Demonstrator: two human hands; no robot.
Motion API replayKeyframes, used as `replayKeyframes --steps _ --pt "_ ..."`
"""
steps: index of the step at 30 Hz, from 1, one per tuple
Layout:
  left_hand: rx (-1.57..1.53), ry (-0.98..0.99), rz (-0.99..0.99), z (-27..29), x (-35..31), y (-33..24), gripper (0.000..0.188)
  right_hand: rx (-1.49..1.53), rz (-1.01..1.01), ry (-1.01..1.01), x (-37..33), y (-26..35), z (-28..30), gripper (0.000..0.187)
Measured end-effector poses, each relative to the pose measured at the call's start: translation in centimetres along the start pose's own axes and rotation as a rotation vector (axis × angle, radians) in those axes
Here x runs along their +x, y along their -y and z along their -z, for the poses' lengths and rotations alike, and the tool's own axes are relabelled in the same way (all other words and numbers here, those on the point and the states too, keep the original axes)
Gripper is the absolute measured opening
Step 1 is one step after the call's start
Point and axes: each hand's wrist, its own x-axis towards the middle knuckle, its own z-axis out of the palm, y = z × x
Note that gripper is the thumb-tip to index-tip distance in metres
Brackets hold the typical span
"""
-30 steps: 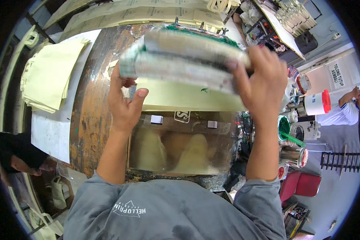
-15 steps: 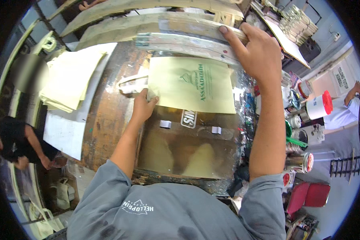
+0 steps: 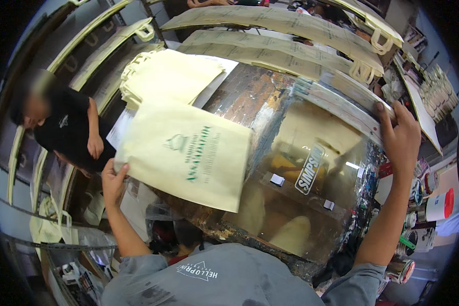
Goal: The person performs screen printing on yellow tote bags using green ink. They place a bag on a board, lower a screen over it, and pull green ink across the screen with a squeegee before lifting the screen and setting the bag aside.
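At either side, arms (image 3: 392, 204) spread, left grip (image 3: 113, 184) pinches a bag (image 3: 224, 163), right grip (image 3: 404, 131) a frame (image 3: 336, 109).

The bag (image 3: 183, 153) is pale yellow, flat and roughly rectangular, its green emblem and lettering facing up and turned sideways. Held by its left edge, it slants down to the right, across the left side of the worktop (image 3: 239, 99). The frame (image 3: 339, 109), whitish and paint-stained, stands raised at the worktop's far edge, seen nearly edge-on, held at its right end, well apart from the bag.
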Motion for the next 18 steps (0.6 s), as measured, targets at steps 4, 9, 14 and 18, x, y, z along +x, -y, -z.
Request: replayKeyframes --steps 4,9,14,18 --pt "0.065 -0.145 0.143 8.2 -0.7 8.4 0.029 -0.053 0.017 -0.004 -0.2 -0.3 -0.3 0.057" --pt "0.458 -0.324 0.267 11.0 4.1 17.7 0.036 -0.001 0.08 -0.11 -0.6 -0.4 -0.7 0.055" --pt "1.298 -0.968 -0.237 3.8 11.2 15.5 0.046 -0.002 0.037 -0.04 -0.4 -0.8 -1.0 0.054" --pt "0.24 -0.224 -0.218 -5.4 16.4 9.6 0.04 0.046 0.051 -0.072 -0.1 -1.0 -1.3 0.053"
